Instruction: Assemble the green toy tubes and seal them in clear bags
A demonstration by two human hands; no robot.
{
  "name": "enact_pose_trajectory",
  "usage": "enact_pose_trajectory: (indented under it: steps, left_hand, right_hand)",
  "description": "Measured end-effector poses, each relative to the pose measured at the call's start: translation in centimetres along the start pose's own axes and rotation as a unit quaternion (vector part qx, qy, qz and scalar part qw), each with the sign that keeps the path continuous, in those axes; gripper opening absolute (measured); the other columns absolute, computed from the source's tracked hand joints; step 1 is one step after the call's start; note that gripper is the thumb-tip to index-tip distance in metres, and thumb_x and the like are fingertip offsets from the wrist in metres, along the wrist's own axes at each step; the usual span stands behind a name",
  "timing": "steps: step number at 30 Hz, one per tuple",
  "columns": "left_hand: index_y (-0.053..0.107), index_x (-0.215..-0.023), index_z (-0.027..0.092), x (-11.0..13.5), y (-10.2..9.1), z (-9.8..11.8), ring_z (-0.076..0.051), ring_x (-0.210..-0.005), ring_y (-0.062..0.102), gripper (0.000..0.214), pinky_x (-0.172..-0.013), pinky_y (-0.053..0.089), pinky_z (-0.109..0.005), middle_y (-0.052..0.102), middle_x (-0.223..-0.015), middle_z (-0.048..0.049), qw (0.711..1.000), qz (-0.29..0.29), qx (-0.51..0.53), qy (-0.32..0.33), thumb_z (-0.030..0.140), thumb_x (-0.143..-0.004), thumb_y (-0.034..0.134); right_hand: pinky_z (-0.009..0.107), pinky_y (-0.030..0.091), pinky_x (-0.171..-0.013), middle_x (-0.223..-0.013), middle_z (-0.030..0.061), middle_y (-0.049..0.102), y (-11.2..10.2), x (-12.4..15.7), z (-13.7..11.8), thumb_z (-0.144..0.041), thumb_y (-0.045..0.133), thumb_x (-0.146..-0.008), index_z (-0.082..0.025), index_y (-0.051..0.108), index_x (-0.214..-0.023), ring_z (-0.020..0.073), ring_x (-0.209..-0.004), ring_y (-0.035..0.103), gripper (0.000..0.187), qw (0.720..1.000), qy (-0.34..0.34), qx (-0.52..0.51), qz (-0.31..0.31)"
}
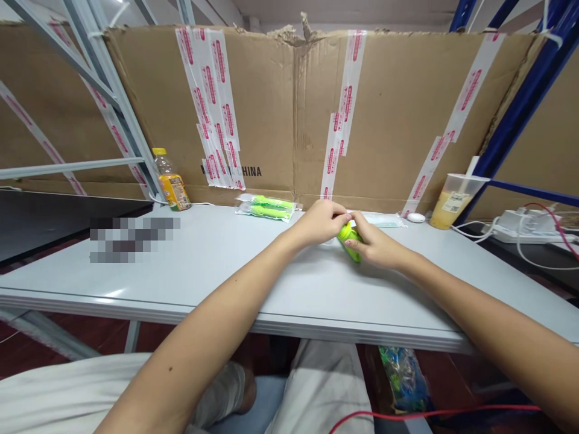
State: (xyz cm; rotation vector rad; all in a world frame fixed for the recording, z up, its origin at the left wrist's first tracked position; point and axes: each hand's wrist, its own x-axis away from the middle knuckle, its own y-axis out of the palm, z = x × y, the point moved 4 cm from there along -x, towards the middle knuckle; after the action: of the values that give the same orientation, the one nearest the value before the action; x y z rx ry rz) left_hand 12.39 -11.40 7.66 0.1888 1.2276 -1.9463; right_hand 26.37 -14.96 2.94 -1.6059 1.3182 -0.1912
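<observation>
Both hands close on one small green item, held between them low over the white table; whether it rests on the tabletop or hangs just clear of it cannot be told. From above, the left hand curls over the item's upper end, fingers bent down and nearly shut, pinching the paler, yellowish-green tip. On the opposite side the right hand wraps the darker green body, its fingers folded round so that much of it is hidden, and only a short stretch shows in the gap between the two hands. The knuckles of the two hands almost touch, and both forearms run back from the grip toward the near table edge. Just behind the grip, toward the taped cardboard wall, a flat clear packet lies on the table. Beyond the left hand and a little to its left sits a clear bag of green pieces, close to the wall. Farther out on that side, well apart from the grip, a bottle of yellow drink stands upright. To the right of the grip a small white oval thing lies near the wall. Past it stands a plastic cup of yellow drink with a straw, and farther right a white power strip with cables.
</observation>
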Motion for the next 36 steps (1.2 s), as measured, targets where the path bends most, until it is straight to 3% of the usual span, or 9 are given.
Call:
enact_pose_trajectory:
  steps: [3,9,13,16,18,20,24,32,36]
  left_hand:
    - [0.051,-0.056,0.015,0.3,-0.6,0.6,-0.009,-0.057,0.033,0.033,-0.055,0.024,-0.027,0.038,-0.055,0.0033,0.999,0.023,0.045,0.018,0.033,-0.084,0.053]
    - [0.062,-0.058,0.013,0.7,-1.2,0.9,-0.008,-0.055,0.035,0.029,-0.052,0.025,-0.025,0.044,-0.054,0.0030,0.992,-0.043,0.115,0.010,0.036,-0.076,0.067]
    - [0.052,-0.053,0.014,0.6,-2.3,0.1,-0.006,-0.053,0.033,0.037,-0.052,0.025,-0.024,0.039,-0.051,0.0046,0.994,0.012,0.109,-0.023,0.037,-0.077,0.068]
    - [0.055,-0.067,0.015,0.5,-2.5,-0.4,-0.008,-0.059,0.043,0.030,-0.056,0.033,-0.023,0.049,-0.062,0.0034,0.991,0.059,0.123,-0.012,0.037,-0.076,0.073]
    - [0.062,-0.086,0.015,0.4,-1.9,-0.5,-0.010,-0.070,0.052,0.029,-0.064,0.041,-0.024,0.059,-0.079,-0.0003,0.990,0.055,0.127,0.010,0.037,-0.073,0.077]
    - [0.063,-0.099,0.016,0.4,-1.1,-0.5,-0.012,-0.077,0.056,0.034,-0.071,0.045,-0.026,0.063,-0.090,-0.0035,0.992,0.029,0.123,0.018,0.037,-0.075,0.076]
    - [0.064,-0.101,0.016,0.4,-0.4,-0.4,-0.013,-0.077,0.057,0.030,-0.073,0.046,-0.028,0.064,-0.090,-0.0040,0.989,-0.007,0.144,0.014,0.037,-0.081,0.072]
    - [0.070,-0.102,0.019,0.6,-0.4,-1.0,-0.010,-0.074,0.052,0.028,-0.069,0.042,-0.028,0.062,-0.100,-0.0038,0.989,-0.068,0.129,0.039,0.032,-0.078,0.074]
    - [0.072,-0.105,0.020,0.5,-0.1,-0.7,-0.013,-0.084,0.056,0.028,-0.074,0.045,-0.029,0.063,-0.106,-0.0057,0.991,-0.061,0.110,0.039,0.031,-0.079,0.073]
  right_hand:
    - [0.037,0.043,-0.074,-0.100,0.0094,0.063,-0.2,-0.1,-0.4,-0.031,0.053,-0.088,-0.020,0.039,-0.119,0.0240,-0.083,0.057,0.036,0.999,0.002,-0.009,0.040]
    - [0.033,0.042,-0.064,-0.077,-0.0003,0.057,-0.5,0.0,-0.4,-0.036,0.055,-0.088,-0.023,0.040,-0.111,0.0191,-0.067,0.052,0.031,0.994,0.043,-0.094,0.020]
    - [0.030,0.039,-0.057,-0.067,-0.0058,0.049,-1.0,0.1,0.4,-0.039,0.057,-0.086,-0.024,0.040,-0.110,0.0152,-0.056,0.045,0.033,0.986,0.072,-0.143,0.038]
    - [0.029,0.037,-0.053,-0.067,-0.0064,0.048,-1.3,0.0,0.6,-0.039,0.058,-0.086,-0.024,0.042,-0.109,0.0136,-0.053,0.044,0.032,0.982,0.072,-0.162,0.068]
    - [0.028,0.037,-0.053,-0.067,-0.0058,0.050,-1.2,0.0,0.4,-0.039,0.059,-0.087,-0.023,0.044,-0.109,0.0132,-0.053,0.045,0.031,0.982,0.056,-0.166,0.065]
    - [0.028,0.038,-0.053,-0.069,-0.0039,0.054,-0.9,0.0,0.2,-0.040,0.059,-0.088,-0.022,0.045,-0.109,0.0135,-0.054,0.047,0.031,0.985,0.040,-0.161,0.055]
    - [0.030,0.040,-0.057,-0.079,0.0008,0.064,-0.8,0.0,0.3,-0.041,0.057,-0.090,-0.022,0.039,-0.113,0.0158,-0.059,0.054,0.035,0.989,0.016,-0.135,0.060]
    - [0.033,0.040,-0.064,-0.092,0.0105,0.067,-1.2,0.4,-0.1,-0.039,0.052,-0.093,-0.020,0.039,-0.111,0.0241,-0.075,0.060,0.029,0.996,-0.011,0.073,0.049]
    - [0.032,0.040,-0.063,-0.091,0.0105,0.068,-1.3,0.2,-0.1,-0.040,0.054,-0.091,-0.020,0.039,-0.110,0.0227,-0.073,0.059,0.032,0.997,-0.005,0.054,0.054]
